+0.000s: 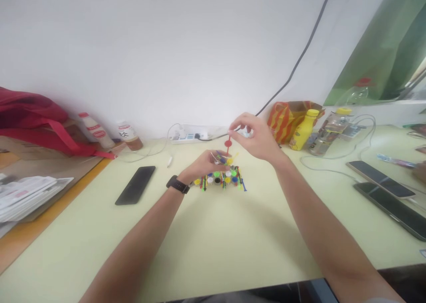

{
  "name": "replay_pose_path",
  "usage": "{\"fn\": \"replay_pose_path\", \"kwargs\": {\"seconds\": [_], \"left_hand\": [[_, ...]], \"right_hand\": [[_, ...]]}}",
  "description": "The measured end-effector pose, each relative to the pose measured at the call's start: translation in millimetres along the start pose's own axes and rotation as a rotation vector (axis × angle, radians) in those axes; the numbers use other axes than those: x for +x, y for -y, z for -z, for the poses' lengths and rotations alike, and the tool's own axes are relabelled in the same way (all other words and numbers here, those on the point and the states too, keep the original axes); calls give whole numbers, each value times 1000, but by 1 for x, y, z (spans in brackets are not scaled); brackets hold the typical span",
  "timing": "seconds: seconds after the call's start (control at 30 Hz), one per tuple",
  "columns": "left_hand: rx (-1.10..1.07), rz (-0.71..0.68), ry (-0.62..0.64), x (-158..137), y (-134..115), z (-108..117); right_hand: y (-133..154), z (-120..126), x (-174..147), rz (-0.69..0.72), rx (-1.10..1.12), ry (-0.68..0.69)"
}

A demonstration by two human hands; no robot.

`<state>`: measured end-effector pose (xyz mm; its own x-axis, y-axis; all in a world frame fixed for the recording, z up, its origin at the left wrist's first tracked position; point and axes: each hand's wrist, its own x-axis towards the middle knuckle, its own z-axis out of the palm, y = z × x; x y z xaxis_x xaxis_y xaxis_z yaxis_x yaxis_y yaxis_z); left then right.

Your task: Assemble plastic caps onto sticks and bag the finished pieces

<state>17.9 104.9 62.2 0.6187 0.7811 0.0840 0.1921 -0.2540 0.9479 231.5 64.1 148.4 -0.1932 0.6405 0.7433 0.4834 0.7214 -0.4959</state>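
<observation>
My right hand (249, 132) is raised over the desk, thumb and fingertips pinching the top of a thin red plastic stick with a disc (228, 143) partway down. The stick hangs upright, its lower end beside my left hand. My left hand (204, 163), a black watch on its wrist, is closed around several thin coloured plastic sticks (229, 160), with white, blue and yellow ones showing. Just below it on the desk are rows of small round pieces and sticks (218, 180) in green, blue, yellow, white and black. My left fingers hide part of them.
A black phone (136, 185) lies left on the pale desk (213, 236), near a white pen-like piece (170, 162). Along the wall stand bottles (129, 135), a power strip (188, 134), a striped bag (282, 121) and a yellow bottle (303, 130). Phones (392, 210) and cables lie right.
</observation>
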Motion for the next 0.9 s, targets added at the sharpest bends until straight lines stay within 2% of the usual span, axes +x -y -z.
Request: {"fn": "replay_pose_path", "kwargs": {"seconds": [0.07, 0.2, 0.3, 0.4, 0.5, 0.6, 0.7, 0.8, 0.9], "left_hand": [[-18, 0, -4, -1, 0, -1], [-76, 7, 6, -1, -3, -5], [-119, -44, -28, 1, -5, -6], [-113, -118, -80, 2, -4, -5], [-124, -115, -97, 3, 0, -3], [-168, -87, -60, 1, -1, -3], [-190, -74, 50, -5, -16, -3], [-168, -79, 99, -15, -38, -3], [-166, -103, 47, -31, -53, -8]], "right_hand": [[-1, -7, 0, -30, -15, -35], [-1, -21, -2, -197, 49, -93], [-3, -25, -4, -256, 6, -41], [-5, -20, -5, -230, -163, 16], [-3, -6, -6, -200, -274, 43], [2, 12, -5, -118, -206, 203], [8, 27, -4, -65, -81, 327], [16, 36, -5, -82, -11, 294], [25, 38, -10, -57, 39, 243]]}}
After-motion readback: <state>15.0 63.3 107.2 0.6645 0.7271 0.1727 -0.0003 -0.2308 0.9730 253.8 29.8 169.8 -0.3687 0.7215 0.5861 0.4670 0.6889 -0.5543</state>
